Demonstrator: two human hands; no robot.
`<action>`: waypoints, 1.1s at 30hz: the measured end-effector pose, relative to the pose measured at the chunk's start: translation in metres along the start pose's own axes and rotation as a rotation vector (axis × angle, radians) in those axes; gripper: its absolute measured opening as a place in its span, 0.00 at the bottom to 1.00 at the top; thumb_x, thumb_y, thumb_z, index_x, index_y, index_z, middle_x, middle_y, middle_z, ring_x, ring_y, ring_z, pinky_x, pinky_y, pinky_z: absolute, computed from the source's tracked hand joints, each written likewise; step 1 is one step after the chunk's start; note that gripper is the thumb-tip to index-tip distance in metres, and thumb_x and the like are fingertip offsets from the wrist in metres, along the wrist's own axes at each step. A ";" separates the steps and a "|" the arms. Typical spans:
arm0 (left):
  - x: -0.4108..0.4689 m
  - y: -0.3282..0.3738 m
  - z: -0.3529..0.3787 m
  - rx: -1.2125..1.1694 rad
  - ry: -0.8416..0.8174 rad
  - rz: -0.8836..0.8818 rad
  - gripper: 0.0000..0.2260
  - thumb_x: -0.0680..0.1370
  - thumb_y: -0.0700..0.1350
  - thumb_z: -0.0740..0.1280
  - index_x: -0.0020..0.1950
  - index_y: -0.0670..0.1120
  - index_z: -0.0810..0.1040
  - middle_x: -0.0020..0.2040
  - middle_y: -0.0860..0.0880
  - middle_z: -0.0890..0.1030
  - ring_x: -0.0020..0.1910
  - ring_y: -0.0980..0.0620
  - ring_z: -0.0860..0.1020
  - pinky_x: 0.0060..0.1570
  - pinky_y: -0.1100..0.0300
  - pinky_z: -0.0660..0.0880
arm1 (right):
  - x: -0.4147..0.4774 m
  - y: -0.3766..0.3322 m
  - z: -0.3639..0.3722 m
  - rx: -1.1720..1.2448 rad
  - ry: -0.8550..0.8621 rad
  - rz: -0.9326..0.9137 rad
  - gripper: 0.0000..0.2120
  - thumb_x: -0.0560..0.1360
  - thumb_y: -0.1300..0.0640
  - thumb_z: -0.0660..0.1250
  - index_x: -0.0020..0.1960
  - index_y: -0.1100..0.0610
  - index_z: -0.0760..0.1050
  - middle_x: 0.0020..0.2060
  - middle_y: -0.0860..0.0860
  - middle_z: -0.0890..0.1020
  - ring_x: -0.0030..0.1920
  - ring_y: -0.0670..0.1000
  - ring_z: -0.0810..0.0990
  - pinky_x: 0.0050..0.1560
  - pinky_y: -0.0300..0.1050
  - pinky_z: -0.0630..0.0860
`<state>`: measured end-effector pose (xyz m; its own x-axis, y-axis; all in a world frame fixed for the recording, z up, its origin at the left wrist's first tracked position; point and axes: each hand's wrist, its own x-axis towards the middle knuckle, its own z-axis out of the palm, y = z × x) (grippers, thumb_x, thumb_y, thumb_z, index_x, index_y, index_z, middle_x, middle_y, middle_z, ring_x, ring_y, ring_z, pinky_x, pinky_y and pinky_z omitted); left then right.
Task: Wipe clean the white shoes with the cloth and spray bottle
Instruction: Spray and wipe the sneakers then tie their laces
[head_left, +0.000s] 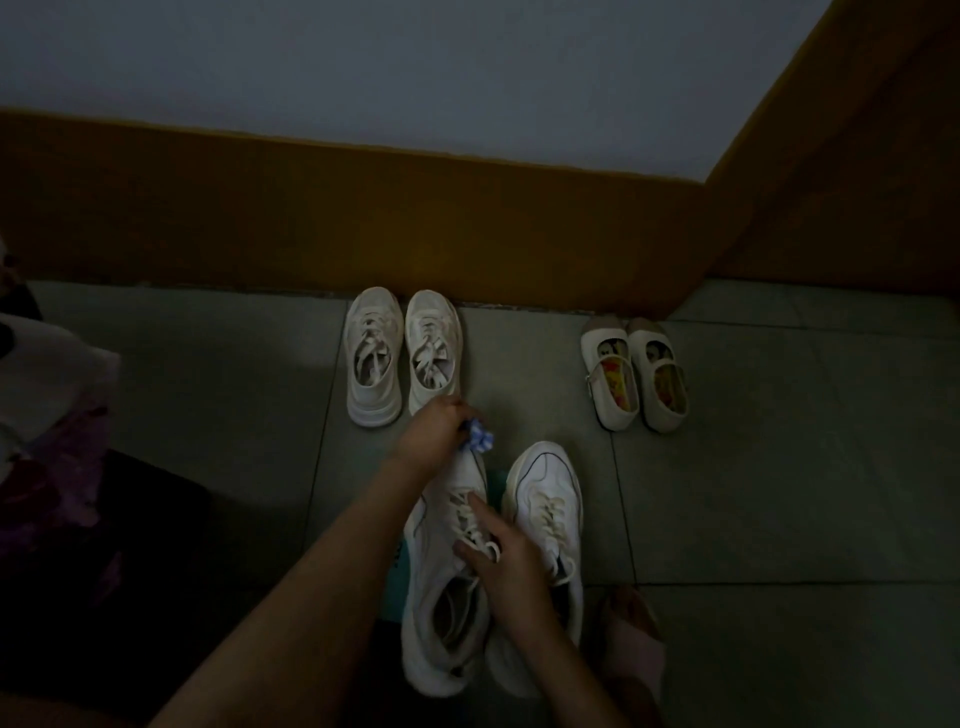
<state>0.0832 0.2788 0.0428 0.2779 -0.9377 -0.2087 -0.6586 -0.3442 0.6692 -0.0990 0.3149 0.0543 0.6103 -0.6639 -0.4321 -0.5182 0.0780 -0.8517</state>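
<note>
A pair of white lace-up shoes lies on the floor tiles in front of me. My left hand (434, 431) grips a bunched blue-and-white cloth (479, 439) against the toe of the left white shoe (441, 613). My right hand (506, 564) rests on that shoe's laces, fingers spread over the tongue. Close beside it on the right stands the other white shoe (545, 499). No spray bottle is in view. A teal flat thing (397, 571) shows under the left shoe.
Another pair of pale sneakers (402, 356) stands by the brown skirting wall (363, 218). Small white strap shoes (636, 374) sit to the right near the corner. A foot in a slipper (631, 639) is at the lower right. Bundled fabric (47, 395) lies at the left edge.
</note>
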 end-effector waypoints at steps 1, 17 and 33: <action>0.001 -0.004 0.000 -0.010 0.013 -0.004 0.10 0.73 0.34 0.65 0.53 0.36 0.80 0.52 0.36 0.78 0.52 0.41 0.77 0.47 0.60 0.67 | 0.001 0.001 0.000 -0.002 -0.001 0.002 0.25 0.75 0.68 0.65 0.70 0.57 0.66 0.68 0.52 0.71 0.63 0.42 0.68 0.49 0.15 0.63; -0.037 -0.006 0.035 -0.209 0.422 -0.346 0.08 0.75 0.33 0.62 0.51 0.35 0.78 0.50 0.37 0.78 0.47 0.41 0.77 0.43 0.59 0.68 | -0.003 0.003 0.005 0.134 -0.011 0.032 0.24 0.75 0.72 0.63 0.69 0.58 0.67 0.64 0.49 0.71 0.60 0.43 0.71 0.45 0.19 0.68; -0.094 0.020 0.048 -0.238 0.554 -0.398 0.10 0.73 0.31 0.63 0.51 0.38 0.79 0.48 0.40 0.77 0.44 0.45 0.78 0.43 0.63 0.67 | -0.005 0.003 0.007 0.124 0.044 0.027 0.22 0.76 0.67 0.63 0.68 0.55 0.69 0.60 0.47 0.74 0.60 0.42 0.71 0.47 0.17 0.66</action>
<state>0.0105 0.3573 0.0416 0.8207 -0.5589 -0.1188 -0.2809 -0.5756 0.7679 -0.0993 0.3241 0.0522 0.5686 -0.6921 -0.4445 -0.4546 0.1860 -0.8711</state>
